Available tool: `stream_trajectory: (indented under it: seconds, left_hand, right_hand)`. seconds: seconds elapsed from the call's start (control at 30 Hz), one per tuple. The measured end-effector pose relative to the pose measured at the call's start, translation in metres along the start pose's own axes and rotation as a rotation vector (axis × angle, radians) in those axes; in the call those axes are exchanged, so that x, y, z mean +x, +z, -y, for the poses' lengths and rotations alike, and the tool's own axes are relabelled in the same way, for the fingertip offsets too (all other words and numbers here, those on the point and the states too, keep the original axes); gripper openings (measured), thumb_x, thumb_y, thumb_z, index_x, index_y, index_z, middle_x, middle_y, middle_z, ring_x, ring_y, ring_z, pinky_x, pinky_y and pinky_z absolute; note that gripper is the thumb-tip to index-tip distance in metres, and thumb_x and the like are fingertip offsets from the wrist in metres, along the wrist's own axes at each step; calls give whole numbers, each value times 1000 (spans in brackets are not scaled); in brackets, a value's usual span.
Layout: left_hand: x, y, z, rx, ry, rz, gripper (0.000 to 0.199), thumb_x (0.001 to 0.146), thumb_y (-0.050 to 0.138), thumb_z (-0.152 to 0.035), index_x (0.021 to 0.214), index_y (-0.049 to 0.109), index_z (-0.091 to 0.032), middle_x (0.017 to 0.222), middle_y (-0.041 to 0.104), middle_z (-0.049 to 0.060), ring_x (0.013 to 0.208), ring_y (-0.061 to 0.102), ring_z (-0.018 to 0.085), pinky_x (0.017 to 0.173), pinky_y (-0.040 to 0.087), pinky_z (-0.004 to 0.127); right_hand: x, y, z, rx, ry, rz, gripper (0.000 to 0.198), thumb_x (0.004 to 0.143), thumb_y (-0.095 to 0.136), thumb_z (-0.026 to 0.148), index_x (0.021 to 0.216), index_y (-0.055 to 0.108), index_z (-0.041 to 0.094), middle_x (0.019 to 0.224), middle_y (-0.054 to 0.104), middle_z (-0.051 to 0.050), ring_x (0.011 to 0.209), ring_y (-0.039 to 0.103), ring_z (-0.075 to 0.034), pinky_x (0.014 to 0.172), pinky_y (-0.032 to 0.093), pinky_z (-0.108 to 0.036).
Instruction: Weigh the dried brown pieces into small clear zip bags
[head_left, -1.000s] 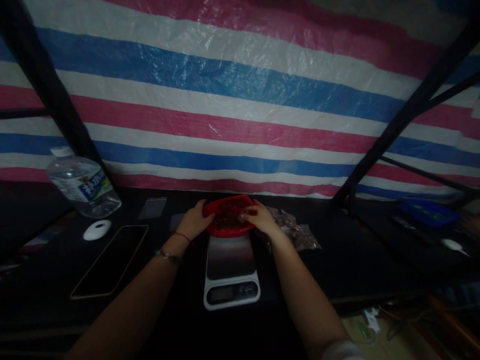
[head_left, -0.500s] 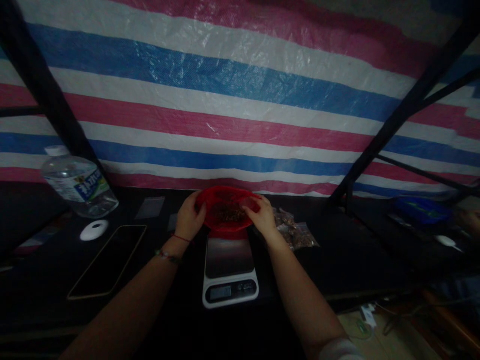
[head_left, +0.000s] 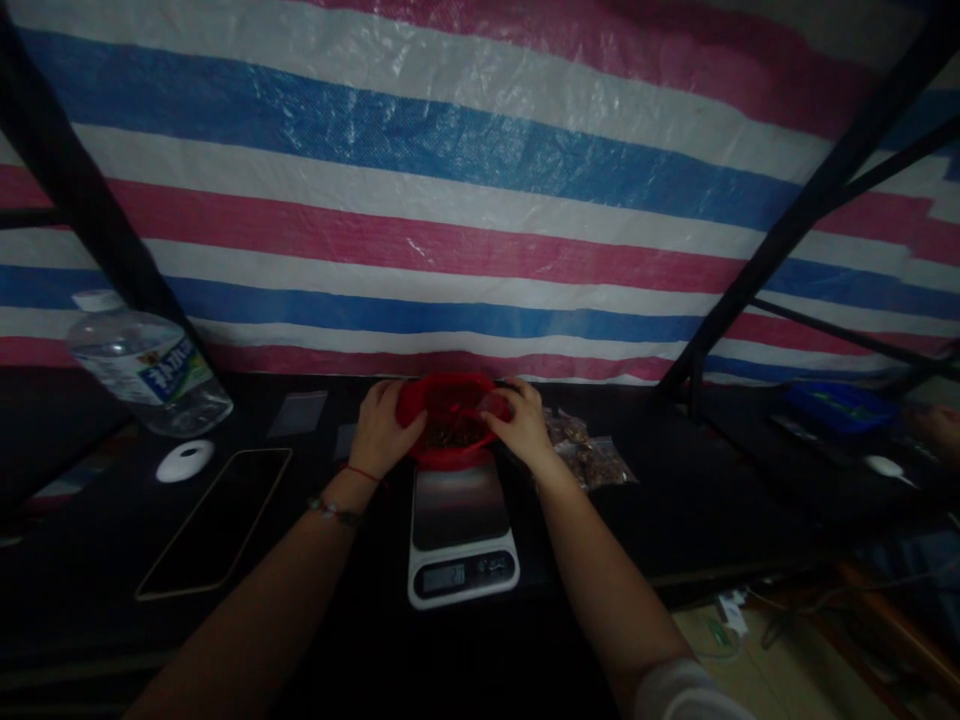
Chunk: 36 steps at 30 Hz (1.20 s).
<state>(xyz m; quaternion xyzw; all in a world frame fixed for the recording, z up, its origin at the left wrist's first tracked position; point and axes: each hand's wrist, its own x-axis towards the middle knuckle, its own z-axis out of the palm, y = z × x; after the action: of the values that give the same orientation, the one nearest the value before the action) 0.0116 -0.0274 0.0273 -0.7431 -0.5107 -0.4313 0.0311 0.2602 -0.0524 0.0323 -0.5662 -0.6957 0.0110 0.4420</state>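
A red plastic basin (head_left: 450,460) with small brown bits (head_left: 454,433) in its bottom is at the far end of a white kitchen scale (head_left: 463,520). My left hand (head_left: 386,425) grips the basin's left rim, thumb inside. On the right rim, my right hand (head_left: 521,425) is closed, its thumb and fingers reaching over the edge; a pale clear thing shows at its fingertips, too dim to name. Several clear bags of brown bits (head_left: 589,460) lie just right of my right hand. The scale's display (head_left: 444,577) is lit.
To the left are a large water bottle (head_left: 154,370), a white computer mouse (head_left: 185,461), a phone (head_left: 217,525) and a flat clear bag (head_left: 298,413). A blue tray (head_left: 836,408) and a white spoon (head_left: 887,467) lie far right, near another person's hand (head_left: 937,428).
The basin has tilted, and the brown bits have gathered lower, toward its near side. My left hand has shifted slightly along the rim. The camera view has moved a little.
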Motion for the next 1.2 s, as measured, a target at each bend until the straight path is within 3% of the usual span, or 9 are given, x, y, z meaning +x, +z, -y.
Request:
stream_trajectory:
  seconds: [0.1, 0.23, 0.33, 0.4, 0.57, 0.63, 0.77, 1.0, 1.2]
  left_hand:
    - [-1, -8, -7, 33, 58, -62, 43, 79, 57, -33, 119, 57, -17, 121, 55, 13, 117, 48, 28, 103, 38, 45]
    - [-2, -10, -22, -58, 232, 219, 29, 85, 44, -18, 105, 65, -19, 105, 64, 9, 102, 57, 21, 96, 45, 37]
    - [4, -5, -29, -65, 237, 439, 31, 82, 41, -11, 97, 68, -19, 100, 66, 8, 96, 60, 19, 93, 47, 34]
    - [11, -3, -31, -52, 227, 500, 32, 80, 41, -10, 94, 68, -18, 99, 67, 8, 95, 60, 19, 92, 47, 34]
    - [39, -9, -30, 23, 216, 270, 27, 78, 44, -14, 88, 70, -16, 97, 66, 11, 96, 58, 24, 94, 45, 41]
    - [47, -10, -33, 57, 206, 261, 27, 76, 43, -12, 81, 70, -16, 95, 66, 11, 96, 58, 24, 94, 45, 41]
    - [42, -1, -46, 95, 169, 520, 34, 75, 40, -9, 88, 71, -15, 96, 69, 10, 93, 62, 22, 91, 47, 35]
    - [16, 17, -37, 284, 33, 741, 33, 77, 40, -9, 90, 70, -10, 94, 70, 18, 92, 66, 26, 83, 49, 34]
    - [10, 23, -26, 73, -35, 732, 24, 76, 48, -21, 83, 72, -18, 84, 72, 14, 83, 67, 24, 77, 50, 31]
  right_hand:
    - [2, -6, 14, 130, -67, 8, 38, 77, 63, 29, 114, 62, 19, 117, 57, -9, 112, 52, -21, 101, 39, -36]
    - [10, 0, 32, 155, -142, 223, 47, 75, 59, 18, 123, 57, 19, 118, 58, -9, 111, 54, -19, 99, 41, -34]
    - [19, 10, 34, 75, -179, 406, 56, 72, 61, 13, 127, 53, 17, 124, 58, -11, 115, 53, -21, 100, 41, -35]
    - [24, 14, 31, -23, -177, 519, 51, 72, 62, 12, 123, 56, 13, 121, 60, -13, 111, 56, -22, 96, 43, -35]
    - [32, 13, 21, -291, -228, 703, 26, 77, 58, 13, 102, 67, 11, 105, 67, -15, 100, 62, -24, 88, 46, -32]
    - [33, 13, 21, -359, -270, 723, 25, 79, 56, 13, 101, 68, 12, 103, 68, -16, 98, 63, -25, 86, 46, -32]
    - [34, 16, 22, -434, -292, 705, 25, 81, 52, 8, 99, 69, 11, 101, 68, -18, 96, 64, -27, 86, 46, -34]
    - [35, 16, 16, -414, -284, 737, 22, 75, 55, 4, 87, 73, 10, 92, 71, -18, 88, 66, -26, 81, 47, -31]
    - [35, 15, 15, -205, -272, 879, 21, 67, 61, 6, 79, 73, 19, 79, 72, -5, 71, 64, -17, 65, 44, -22]
